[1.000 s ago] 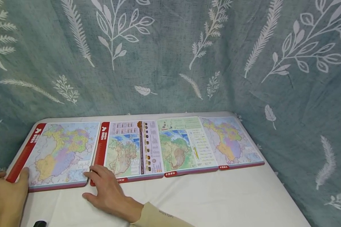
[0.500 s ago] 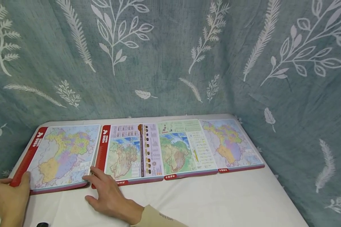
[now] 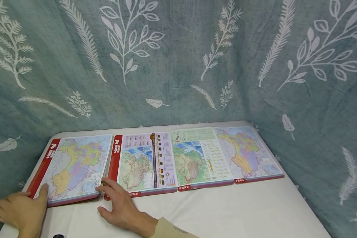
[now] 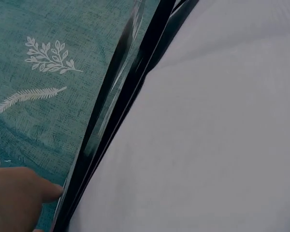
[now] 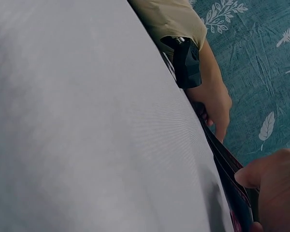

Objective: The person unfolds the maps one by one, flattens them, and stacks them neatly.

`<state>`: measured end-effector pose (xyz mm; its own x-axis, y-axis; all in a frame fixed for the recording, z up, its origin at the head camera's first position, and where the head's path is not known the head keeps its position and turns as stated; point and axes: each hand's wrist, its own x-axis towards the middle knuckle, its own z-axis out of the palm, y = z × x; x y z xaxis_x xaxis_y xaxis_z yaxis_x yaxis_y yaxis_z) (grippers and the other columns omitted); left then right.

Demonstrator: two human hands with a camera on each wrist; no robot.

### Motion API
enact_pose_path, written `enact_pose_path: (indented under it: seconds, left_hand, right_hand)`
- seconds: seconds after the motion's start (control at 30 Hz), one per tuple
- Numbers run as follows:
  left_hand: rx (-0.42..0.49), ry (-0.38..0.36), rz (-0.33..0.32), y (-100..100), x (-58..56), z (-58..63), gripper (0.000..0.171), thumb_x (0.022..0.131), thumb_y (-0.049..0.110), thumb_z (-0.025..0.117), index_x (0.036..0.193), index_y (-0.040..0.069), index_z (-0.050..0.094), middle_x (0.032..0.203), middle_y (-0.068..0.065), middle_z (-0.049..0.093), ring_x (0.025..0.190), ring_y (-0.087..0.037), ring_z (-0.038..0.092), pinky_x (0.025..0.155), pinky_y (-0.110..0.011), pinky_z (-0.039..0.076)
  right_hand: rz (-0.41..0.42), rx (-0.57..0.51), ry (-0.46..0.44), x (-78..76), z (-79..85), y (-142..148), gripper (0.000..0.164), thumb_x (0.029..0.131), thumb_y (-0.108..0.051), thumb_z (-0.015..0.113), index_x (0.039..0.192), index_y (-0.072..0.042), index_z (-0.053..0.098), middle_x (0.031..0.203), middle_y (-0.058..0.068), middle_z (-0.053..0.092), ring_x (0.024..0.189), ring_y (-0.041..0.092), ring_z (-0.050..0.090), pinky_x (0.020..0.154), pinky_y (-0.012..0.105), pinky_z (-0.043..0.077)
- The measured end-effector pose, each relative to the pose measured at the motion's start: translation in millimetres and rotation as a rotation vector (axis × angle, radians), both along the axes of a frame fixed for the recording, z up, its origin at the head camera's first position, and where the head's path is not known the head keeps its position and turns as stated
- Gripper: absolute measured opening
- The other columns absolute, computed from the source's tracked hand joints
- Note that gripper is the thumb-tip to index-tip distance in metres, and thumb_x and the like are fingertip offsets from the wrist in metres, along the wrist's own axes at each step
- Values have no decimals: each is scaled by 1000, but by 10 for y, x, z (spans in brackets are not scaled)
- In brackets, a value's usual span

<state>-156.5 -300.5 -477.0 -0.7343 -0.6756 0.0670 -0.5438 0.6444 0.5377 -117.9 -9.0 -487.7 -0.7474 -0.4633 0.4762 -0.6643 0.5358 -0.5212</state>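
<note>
A stack of printed maps (image 3: 77, 168) with rounded corners and a red left strip lies at the table's left end. My left hand (image 3: 20, 210) rests at its near left corner, thumb on the front edge and other fingers spread leftward. At the near right corner my right hand (image 3: 123, 206) touches the edge with its forefinger; the thumb stands apart in the head view. Close by on the right lies a second map (image 3: 135, 165) with a red strip. The left wrist view shows slightly parted dark layers (image 4: 111, 111) along an edge; undersides of fingers are mostly hidden.
A green terrain map (image 3: 190, 162) and a political map (image 3: 247, 152) continue the row to the right. White cloth covers the table (image 3: 211, 211). A patterned green curtain (image 3: 178, 66) stands behind. A small black object (image 3: 58, 236) shows at the bottom edge.
The head view has shifted a little, so everything sits lower and further right. The left hand's fingers now show spread to the left. The maps keep their places in the row.
</note>
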Motion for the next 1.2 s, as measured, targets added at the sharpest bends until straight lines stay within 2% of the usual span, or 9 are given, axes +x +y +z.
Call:
enact_pose_path:
  seconds: [0.07, 0.23, 0.33, 0.5, 0.7, 0.77, 0.93, 1.07, 1.2]
  left_hand:
    - [15, 15, 6, 7, 2, -27, 71, 96, 39, 57, 120, -26, 41, 139, -53, 26, 143, -62, 15, 114, -71, 14]
    - [88, 106, 42, 56, 9, -51, 74, 96, 36, 59, 138, -21, 38, 143, -50, 30, 144, -58, 17, 115, -70, 12]
    - [118, 96, 56, 102, -5, -31, 70, 99, 34, 57, 142, -19, 39, 145, -47, 33, 146, -56, 19, 117, -68, 12]
    - [115, 132, 38, 137, 4, -27, 55, 101, 25, 57, 130, -21, 49, 135, -46, 41, 141, -58, 28, 114, -68, 16]
    - [109, 184, -15, 158, 38, -56, 43, 100, 16, 57, 123, -20, 50, 119, -44, 44, 130, -60, 34, 109, -67, 19]
    - [124, 192, -26, 163, 39, -46, 41, 99, 15, 59, 123, -18, 50, 113, -42, 46, 126, -60, 36, 106, -66, 20]
    - [168, 149, -47, 205, 87, -27, 41, 101, 16, 60, 125, -15, 50, 104, -38, 50, 115, -57, 40, 97, -65, 23]
    - [170, 158, -63, 252, 98, -64, 39, 100, 17, 63, 121, -14, 53, 94, -36, 53, 106, -55, 44, 91, -63, 24]
    - [158, 177, -83, 309, 61, -71, 37, 100, 18, 65, 117, -13, 55, 90, -35, 55, 98, -52, 47, 86, -59, 25]
  right_hand:
    - [-7, -4, -1, 5, -13, 7, 56, 89, -22, 82, 139, -15, 59, 158, 9, 49, 147, 14, 49, 117, 20, 37]
    - [-46, -27, 19, -5, -30, 24, 56, 89, -26, 83, 138, -16, 60, 158, 9, 49, 146, 16, 49, 119, 23, 36]
    - [-74, -71, 29, -12, -20, 40, 57, 87, -26, 86, 137, -15, 61, 157, 11, 50, 145, 19, 50, 118, 27, 39]
    - [-104, -165, -33, 9, -5, 47, 59, 88, -24, 86, 139, -15, 59, 157, 10, 49, 146, 21, 48, 117, 34, 42]
    - [-159, -233, -52, 36, 1, 55, 56, 90, -22, 84, 140, -14, 59, 152, 8, 53, 143, 20, 51, 115, 34, 44]
    - [-171, -274, -56, 39, -5, 49, 55, 90, -21, 84, 138, -13, 59, 150, 8, 54, 140, 20, 53, 111, 32, 48]
    - [-225, -354, -47, 92, -37, 46, 53, 90, -20, 86, 135, -14, 59, 141, 5, 55, 122, 14, 59, 91, 21, 53]
    - [-241, -413, -90, 87, -52, 110, 53, 88, -19, 88, 133, -14, 60, 136, 5, 55, 111, 16, 59, 86, 20, 54]
    - [-254, -438, -105, 42, -53, 180, 51, 88, -18, 87, 132, -11, 60, 134, 7, 56, 109, 21, 60, 87, 22, 54]
